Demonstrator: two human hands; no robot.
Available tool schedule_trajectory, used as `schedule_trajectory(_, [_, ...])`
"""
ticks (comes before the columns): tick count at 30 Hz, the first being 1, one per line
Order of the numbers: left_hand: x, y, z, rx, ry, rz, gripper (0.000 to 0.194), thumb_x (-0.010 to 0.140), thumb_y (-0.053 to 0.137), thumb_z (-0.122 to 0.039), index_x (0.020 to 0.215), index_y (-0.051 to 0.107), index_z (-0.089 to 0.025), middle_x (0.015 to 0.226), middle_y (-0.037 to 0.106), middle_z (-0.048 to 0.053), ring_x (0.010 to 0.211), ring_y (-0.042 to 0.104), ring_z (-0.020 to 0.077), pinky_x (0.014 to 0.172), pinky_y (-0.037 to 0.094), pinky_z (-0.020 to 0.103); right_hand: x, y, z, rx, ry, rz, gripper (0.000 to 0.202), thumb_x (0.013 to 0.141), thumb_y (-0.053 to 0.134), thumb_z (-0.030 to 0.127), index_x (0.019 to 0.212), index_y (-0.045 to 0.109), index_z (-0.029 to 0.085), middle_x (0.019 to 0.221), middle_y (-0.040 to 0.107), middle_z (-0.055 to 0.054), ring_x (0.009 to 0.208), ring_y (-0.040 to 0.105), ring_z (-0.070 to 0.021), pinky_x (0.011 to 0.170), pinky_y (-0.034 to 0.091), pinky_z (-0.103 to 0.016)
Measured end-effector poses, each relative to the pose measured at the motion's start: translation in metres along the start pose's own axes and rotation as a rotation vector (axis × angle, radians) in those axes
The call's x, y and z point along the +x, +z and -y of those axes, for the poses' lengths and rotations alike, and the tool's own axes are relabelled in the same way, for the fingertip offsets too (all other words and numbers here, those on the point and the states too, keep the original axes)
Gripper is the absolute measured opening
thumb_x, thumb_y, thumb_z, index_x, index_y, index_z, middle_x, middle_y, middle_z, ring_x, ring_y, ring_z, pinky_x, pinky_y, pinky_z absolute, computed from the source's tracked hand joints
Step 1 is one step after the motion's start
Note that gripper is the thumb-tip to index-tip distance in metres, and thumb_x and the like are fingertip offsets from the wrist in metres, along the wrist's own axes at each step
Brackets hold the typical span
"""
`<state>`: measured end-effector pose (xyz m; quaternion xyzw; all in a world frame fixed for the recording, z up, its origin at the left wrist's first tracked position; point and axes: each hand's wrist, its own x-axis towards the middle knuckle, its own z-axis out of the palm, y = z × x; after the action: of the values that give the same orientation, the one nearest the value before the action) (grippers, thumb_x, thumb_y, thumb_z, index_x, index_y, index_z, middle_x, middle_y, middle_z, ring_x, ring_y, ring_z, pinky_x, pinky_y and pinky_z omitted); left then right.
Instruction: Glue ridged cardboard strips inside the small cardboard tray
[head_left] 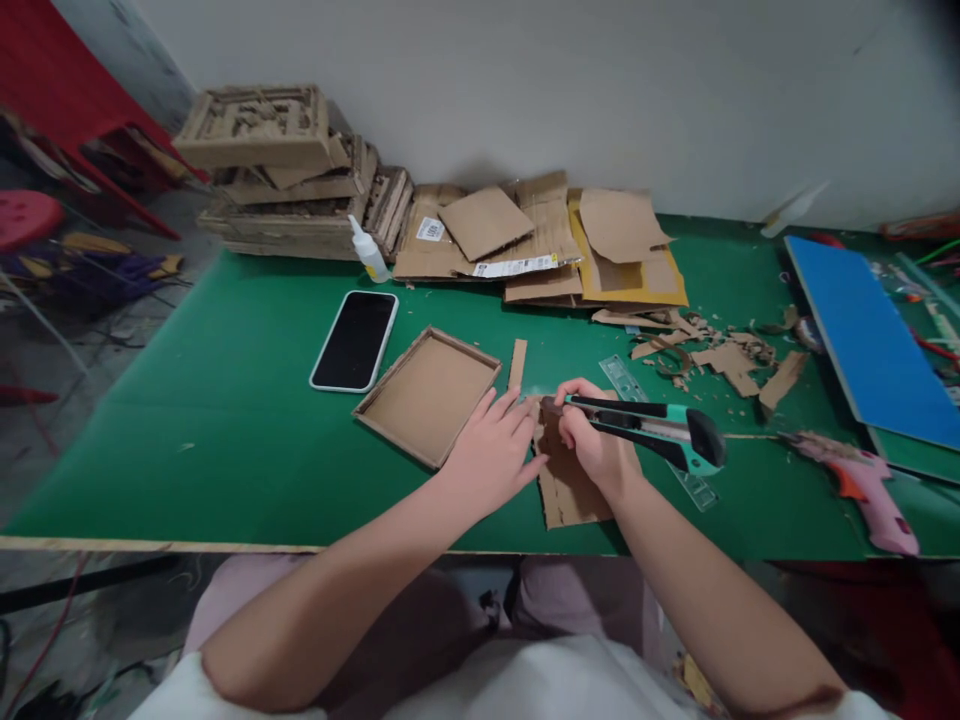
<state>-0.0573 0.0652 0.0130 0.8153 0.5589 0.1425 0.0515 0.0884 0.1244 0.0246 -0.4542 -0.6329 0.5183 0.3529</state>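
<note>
Right hand (596, 445) is clenched around a teal and black knife (660, 432), tip pointing left onto a ragged cardboard piece (566, 480) that lies near the front edge of the green bench (225, 420). Left hand (491, 450) lies flat, fingers (517, 415) spread and gripping nothing, pressing down on the left edge of that piece. Just left of it is a shallow cardboard tray (427, 392), with a thin strip (517, 364) beside it and a phone (355, 340) further left, face up. A clear ruler (637, 390) pokes out under the knife. Pink glue gun (862, 488) lies off to the right, a blue board (870, 340) beyond it, scraps (720, 355) in between. A glue bottle (369, 250) and stacked cardboard (525, 240) are at the far side by the wall.
</note>
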Motion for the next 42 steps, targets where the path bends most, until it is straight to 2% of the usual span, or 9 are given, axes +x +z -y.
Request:
schedule_trajectory(5, [0.000,0.000,-0.001,-0.001,-0.001,-0.006,0.046,0.086,0.044,-0.041,0.118,0.051,-0.009,0.130,0.051,0.012,0.127,0.036,0.0274,0.108,0.024,0.044,0.000,0.003,-0.003,-0.052,0.026,-0.034,0.006,0.073,0.040,0.016,0.074,0.045,0.020,0.042,0.036,0.010,0.035,0.034,-0.0063,0.038,0.026,-0.019])
schedule_trajectory(11, [0.000,0.000,-0.001,-0.006,-0.002,-0.011,0.044,0.087,0.043,-0.041,0.115,0.054,-0.009,0.129,0.052,0.012,0.127,0.037,0.0276,0.108,0.025,0.044,0.000,-0.002,-0.011,0.105,-0.027,-0.029,0.005,0.078,0.040,0.020,0.078,0.045,0.021,0.043,0.035,0.010,0.036,0.033,-0.0065,0.038,0.024,-0.019])
schedule_trajectory(17, [0.001,0.001,-0.001,-0.006,-0.001,-0.012,0.046,0.086,0.044,-0.040,0.118,0.051,-0.008,0.130,0.051,0.012,0.126,0.037,0.0280,0.108,0.025,0.045,0.001,-0.001,-0.007,-0.037,-0.054,-0.017,0.008,0.076,0.040,0.016,0.078,0.046,0.021,0.046,0.038,0.009,0.038,0.036,-0.0061,0.041,0.028,-0.019])
schedule_trajectory(21, [0.001,0.001,-0.001,-0.010,-0.002,-0.011,0.045,0.086,0.044,-0.041,0.116,0.052,-0.008,0.130,0.051,0.012,0.127,0.037,0.0277,0.108,0.024,0.044,0.001,0.000,-0.008,0.008,-0.022,-0.056,0.006,0.076,0.040,0.018,0.078,0.045,0.021,0.043,0.036,0.009,0.037,0.035,-0.0066,0.039,0.026,-0.019])
schedule_trajectory(32, [0.001,0.000,-0.001,-0.036,-0.009,-0.004,0.041,0.085,0.046,-0.039,0.114,0.053,-0.011,0.130,0.050,0.011,0.127,0.037,0.0270,0.108,0.025,0.044,0.004,0.005,-0.003,-0.053,0.010,-0.005,0.005,0.073,0.039,0.019,0.075,0.043,0.021,0.045,0.036,0.009,0.037,0.034,-0.0070,0.041,0.026,-0.021])
schedule_trajectory(35, [0.001,0.001,0.000,-0.044,-0.008,-0.004,0.043,0.084,0.047,-0.039,0.116,0.051,-0.010,0.131,0.049,0.011,0.127,0.036,0.0274,0.108,0.024,0.044,0.003,0.006,-0.005,-0.180,-0.039,-0.013,0.005,0.073,0.040,0.021,0.076,0.044,0.021,0.046,0.038,0.008,0.040,0.036,-0.0086,0.044,0.028,-0.023])
schedule_trajectory(39, [0.001,0.002,0.000,-0.046,-0.008,-0.011,0.045,0.084,0.047,-0.039,0.119,0.049,-0.010,0.132,0.048,0.011,0.127,0.036,0.0280,0.108,0.025,0.045,0.003,0.007,-0.007,-0.403,-0.106,-0.076,0.007,0.071,0.041,0.018,0.074,0.047,0.020,0.058,0.047,0.004,0.050,0.043,-0.0103,0.052,0.032,-0.025])
schedule_trajectory(42, [0.001,0.003,0.000,-0.040,-0.005,-0.018,0.043,0.084,0.047,-0.038,0.116,0.051,-0.010,0.131,0.049,0.012,0.127,0.035,0.0281,0.108,0.025,0.045,0.005,0.005,-0.005,-0.276,-0.084,-0.022,0.006,0.072,0.040,0.018,0.075,0.045,0.021,0.057,0.046,0.005,0.048,0.042,-0.0097,0.050,0.033,-0.024])
